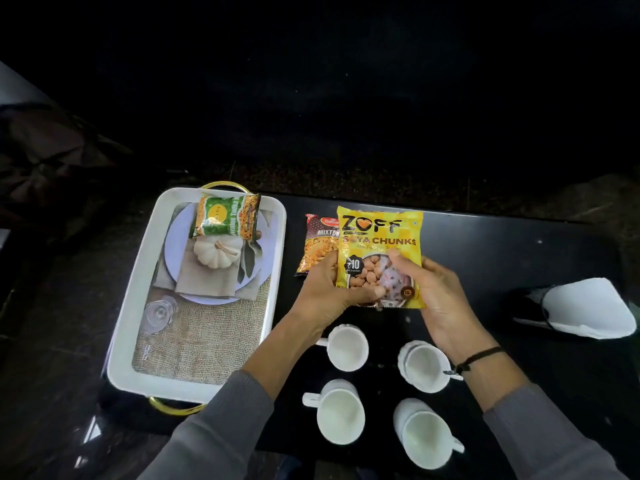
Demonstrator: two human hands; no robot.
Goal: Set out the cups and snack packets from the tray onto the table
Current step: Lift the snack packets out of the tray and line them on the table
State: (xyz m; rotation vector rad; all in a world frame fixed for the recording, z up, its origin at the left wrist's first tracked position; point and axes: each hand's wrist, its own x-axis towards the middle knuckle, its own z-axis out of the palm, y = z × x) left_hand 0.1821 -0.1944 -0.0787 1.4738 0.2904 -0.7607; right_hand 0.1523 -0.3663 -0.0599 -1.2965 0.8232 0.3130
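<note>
I hold a yellow soya chunks packet (379, 237) over the black table (519, 258), my left hand (322, 292) on its lower left and my right hand (429, 296) on its lower right. Behind it lies a dark mixture packet (317, 244) on the table, partly hidden. A green snack packet (223, 216) rests at the far end of the white tray (138, 271) on the left. Several white cups stand on the table near me, such as one cup (346, 348) under my left wrist and another cup (341, 412) closer in.
The tray has gold handles (175, 407) and a printed picture on its floor. A white and black shoe-like object (585, 308) lies at the table's right end. The surroundings beyond the table are dark.
</note>
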